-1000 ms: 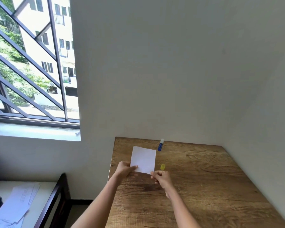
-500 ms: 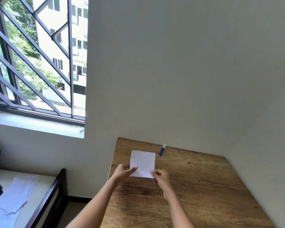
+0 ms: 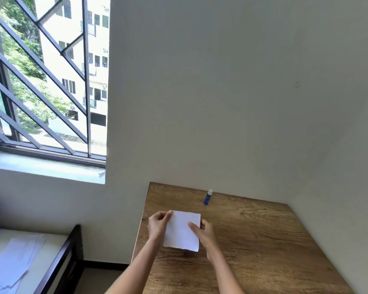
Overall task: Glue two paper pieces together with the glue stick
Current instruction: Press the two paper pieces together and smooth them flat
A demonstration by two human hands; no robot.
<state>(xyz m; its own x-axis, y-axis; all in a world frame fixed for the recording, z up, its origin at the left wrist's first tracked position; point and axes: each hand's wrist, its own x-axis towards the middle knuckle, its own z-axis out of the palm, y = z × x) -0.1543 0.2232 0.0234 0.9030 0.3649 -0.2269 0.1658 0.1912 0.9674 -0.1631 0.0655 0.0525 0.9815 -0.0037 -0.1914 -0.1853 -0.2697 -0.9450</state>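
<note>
A white paper (image 3: pixel 182 230) is held up a little above the wooden table (image 3: pixel 253 240), near its left side. My left hand (image 3: pixel 158 224) pinches the paper's upper left edge. My right hand (image 3: pixel 204 232) grips the right edge, thumb lying across the front. Whether this is one sheet or two stacked, I cannot tell. A blue glue stick (image 3: pixel 207 197) with its white tip showing lies uncapped near the table's back edge, beyond the hands. A sliver of its yellow cap (image 3: pixel 210 223) shows just behind my right hand.
Walls close off the table at the back and right. At the left, a barred window (image 3: pixel 40 81) sits above a sill. A dark-framed bed (image 3: pixel 68 249) with loose papers (image 3: pixel 15 259) stands lower left, beside the table's left edge.
Both hands lifted the paper off the table and drew it closer to me. The grips shifted from the bottom corners to the side edges. The camera tilted.
</note>
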